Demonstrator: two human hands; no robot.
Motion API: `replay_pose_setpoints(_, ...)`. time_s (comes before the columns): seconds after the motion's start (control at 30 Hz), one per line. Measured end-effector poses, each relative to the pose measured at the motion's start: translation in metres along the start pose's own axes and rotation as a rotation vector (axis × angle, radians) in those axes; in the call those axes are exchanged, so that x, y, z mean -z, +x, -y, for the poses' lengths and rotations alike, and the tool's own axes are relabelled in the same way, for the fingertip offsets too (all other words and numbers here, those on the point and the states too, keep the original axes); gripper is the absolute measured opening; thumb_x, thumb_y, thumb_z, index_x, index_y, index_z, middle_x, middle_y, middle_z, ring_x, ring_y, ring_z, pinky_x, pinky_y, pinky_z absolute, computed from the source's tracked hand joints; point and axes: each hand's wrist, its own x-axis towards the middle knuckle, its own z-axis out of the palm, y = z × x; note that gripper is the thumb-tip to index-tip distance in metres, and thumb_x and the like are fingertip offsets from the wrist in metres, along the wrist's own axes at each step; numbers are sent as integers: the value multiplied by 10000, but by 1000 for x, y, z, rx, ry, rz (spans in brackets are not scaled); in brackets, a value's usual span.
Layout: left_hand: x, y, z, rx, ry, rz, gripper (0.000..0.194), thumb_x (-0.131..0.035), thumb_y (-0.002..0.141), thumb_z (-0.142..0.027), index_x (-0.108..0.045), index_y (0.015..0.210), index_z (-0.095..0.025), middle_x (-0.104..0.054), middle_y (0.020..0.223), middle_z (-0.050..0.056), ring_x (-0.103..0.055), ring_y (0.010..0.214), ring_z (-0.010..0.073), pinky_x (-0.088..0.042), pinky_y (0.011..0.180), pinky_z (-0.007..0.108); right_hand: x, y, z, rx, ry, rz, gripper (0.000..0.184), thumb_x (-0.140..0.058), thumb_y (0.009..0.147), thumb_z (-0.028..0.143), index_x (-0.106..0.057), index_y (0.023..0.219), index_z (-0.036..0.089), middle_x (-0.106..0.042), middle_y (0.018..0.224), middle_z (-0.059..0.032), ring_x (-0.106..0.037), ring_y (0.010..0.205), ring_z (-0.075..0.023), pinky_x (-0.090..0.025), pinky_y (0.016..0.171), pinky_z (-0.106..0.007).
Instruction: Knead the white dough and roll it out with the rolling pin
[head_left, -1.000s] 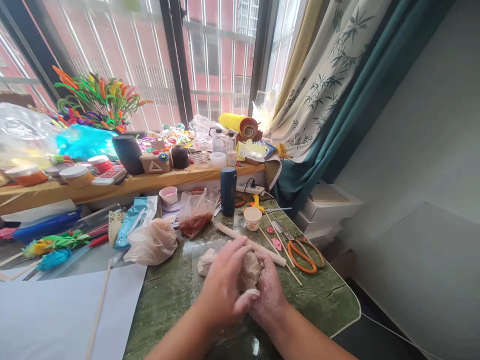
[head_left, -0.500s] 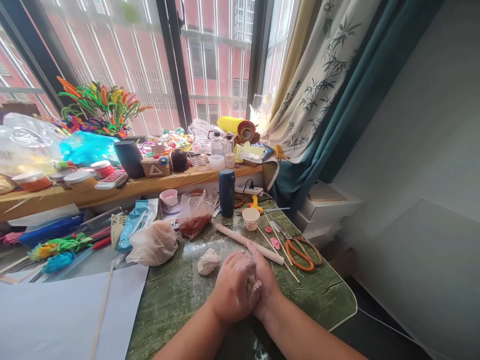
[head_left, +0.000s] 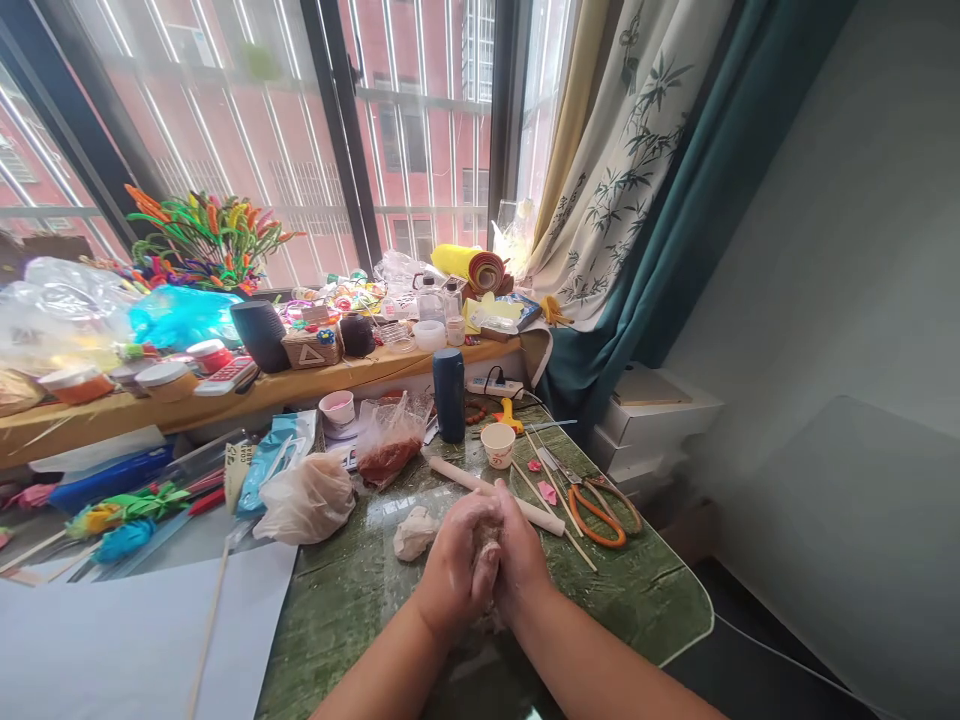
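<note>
Head view: L hand (head_left: 450,565) and R hand (head_left: 525,560) are clasped on a pale lump (head_left: 487,532), clay or dough by its look; grip closed round it, L fingers curled over, R palm against the other side; prob. cupped so it's squeezed from both sides w/o slipping out; most of it is hidden, so its full shape can't be told. It's between the palms, over the near part of the green desk (head_left: 337,610); whether it touches the top, can't tell.

Just beside, on the L, a second lump (head_left: 416,533) sits on a clear sheet (head_left: 397,590), prob. there to keep it off the desk; a pale rod (head_left: 461,475) lies slantwise beyond the hands, contact w/ R fingers unclear. Farther R: thin sticks (head_left: 577,550), orange-handled scissors (head_left: 600,530) lying flat, paper cup (head_left: 498,446) upright; set round the edge, they're prob. meant to be within reach. Beyond, a bag of reddish-brown stuff (head_left: 390,455) & a knotted-looking pale bag (head_left: 309,500), prob. bagged to keep contents together.

Labels: tan card (head_left: 239,470) seems to read "COAT", next line approx. "ABRA"; cup has red print, too small to read; cardboard box (head_left: 311,348) shows a triangle mark; no brand legible.
</note>
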Motion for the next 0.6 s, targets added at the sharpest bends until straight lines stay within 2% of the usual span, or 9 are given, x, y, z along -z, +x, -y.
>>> replay_pose_setpoints(0.07, -3, 1, -6, 150, -157, -116, 594, -615, 917, -596, -543, 1389, -245, -488, 1507, 166, -414, 1438, 366, -324, 1188, 546, 5, 1, 5, 36, -97, -91, 430, -607, 899, 611, -701, 1035, 214, -753, 872, -39, -726, 900, -254, -581, 755, -343)
replay_pose_setpoints(0.13, -8, 5, -13, 401, -392, -261, 742, -554, 881, -745, -523, 1440, -257, -459, 1562, 152, -376, 1484, 375, -297, 1218, 539, 10, -1, 12, 220, -270, -113, 379, -605, 917, 589, -700, 1043, 244, -751, 1020, -45, -693, 1042, -255, -556, 887, -353)
replay_pose_setpoints(0.17, -11, 7, -17, 537, -500, -295, 749, -466, 907, -773, -527, 1444, -254, -510, 1529, 151, -423, 1462, 368, -318, 1210, 539, 12, -3, 15, 349, -376, -68, 356, -606, 925, 580, -707, 1015, 251, -738, 1100, -55, -666, 1112, -259, -526, 966, -368)
replay_pose_setpoints(0.23, -14, 9, -21, 725, -614, -278, 740, -324, 965, -755, -574, 1415, -224, -636, 1402, 159, -529, 1387, 359, -381, 1173, 538, 14, -7, 18, 540, -552, 96, 346, -609, 935, 575, -723, 1014, 257, -683, 1271, -74, -591, 1255, -276, -426, 1114, -406)
replay_pose_setpoints(0.3, -13, 8, -21, 775, -604, -237, 705, -370, 970, -726, -650, 1340, -194, -687, 1326, 168, -561, 1351, 371, -407, 1154, 539, 14, -11, 18, 545, -590, 182, 381, -618, 933, 586, -713, 1131, 274, -621, 1393, -71, -498, 1377, -276, -324, 1202, -423)
replay_pose_setpoints(0.37, -7, 3, -19, 683, -469, -213, 606, -509, 943, -677, -709, 1262, -201, -691, 1322, 163, -567, 1334, 379, -409, 1153, 542, 10, -14, 16, 382, -467, 139, 465, -607, 926, 624, -666, 1247, 293, -619, 1410, -56, -455, 1425, -254, -305, 1219, -408)
replay_pose_setpoints(0.43, 2, -2, -15, 477, -247, -143, 553, -593, 906, -647, -725, 1236, -223, -678, 1341, 156, -582, 1304, 381, -404, 1151, 560, 3, -16, 16, 128, -249, 80, 546, -552, 917, 694, -663, 1247, 273, -682, 1315, -69, -523, 1373, -256, -403, 1155, -405)
replay_pose_setpoints(0.53, 12, -5, -13, 125, 76, 42, 632, -617, 867, -659, -663, 1332, -234, -672, 1340, 159, -602, 1269, 384, -341, 1180, 615, -7, -18, 22, -280, 49, 126, 647, -478, 899, 744, -703, 1144, 189, -763, 1056, -131, -695, 1126, -314, -582, 890, -436)
replay_pose_setpoints(0.6, 14, -2, -15, 29, 186, 127, 647, -598, 884, -633, -608, 1386, -225, -666, 1347, 161, -585, 1291, 383, -301, 1197, 628, -12, -20, 28, -396, 172, 139, 623, -480, 895, 718, -713, 1074, 168, -767, 898, -131, -748, 938, -317, -607, 719, -414)
